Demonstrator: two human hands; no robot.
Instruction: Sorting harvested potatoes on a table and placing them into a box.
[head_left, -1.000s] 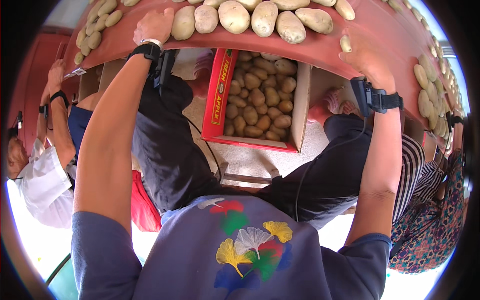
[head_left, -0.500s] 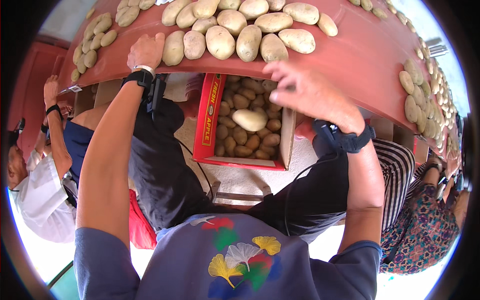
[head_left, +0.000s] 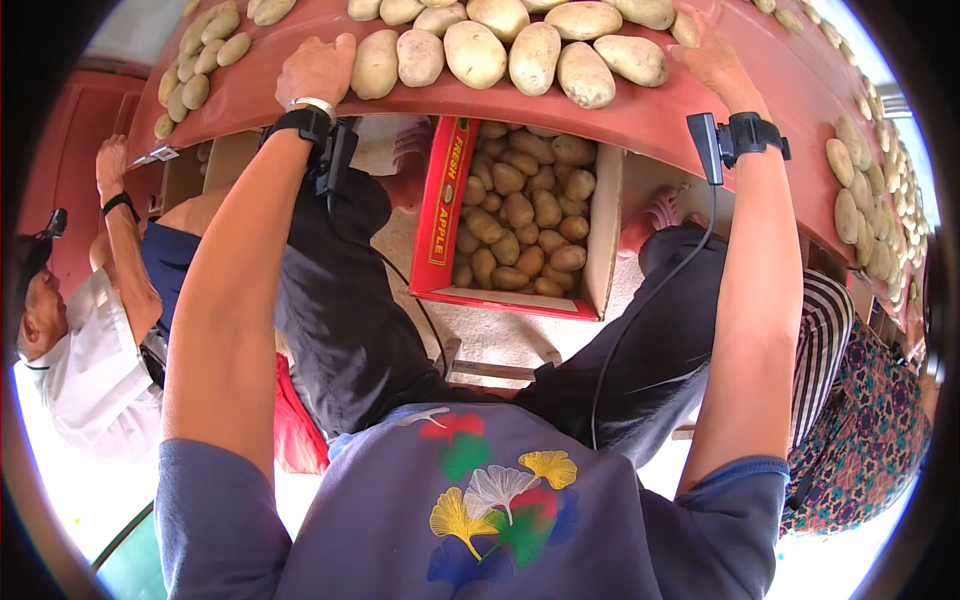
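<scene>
My right hand (head_left: 718,62) reaches over the red tabletop (head_left: 640,110) to the right end of the potato rows. Its fingers and thumb close around a potato (head_left: 686,28), which shows between them. On the left, my left hand (head_left: 316,74) rests on the table near its front edge, fingers curled in, beside the end potato (head_left: 375,65) of the front row. Nothing shows in that hand. Tan potatoes lie close together in rows between my hands, among them a large one (head_left: 475,55). Below the table edge, a red cardboard box (head_left: 432,225) holds many smaller potatoes (head_left: 518,210).
More potato groups lie on the table at the far left (head_left: 197,92) and right (head_left: 848,200). The box stands between my knees. A person in a white shirt (head_left: 95,350) sits left; another in patterned clothes (head_left: 860,430) sits right. Cables (head_left: 655,300) run from my wrist straps.
My right hand has moved from above the box up and right to the potato at the row's end. The pale potato seen over the box is no longer distinct there. My left hand stays put.
</scene>
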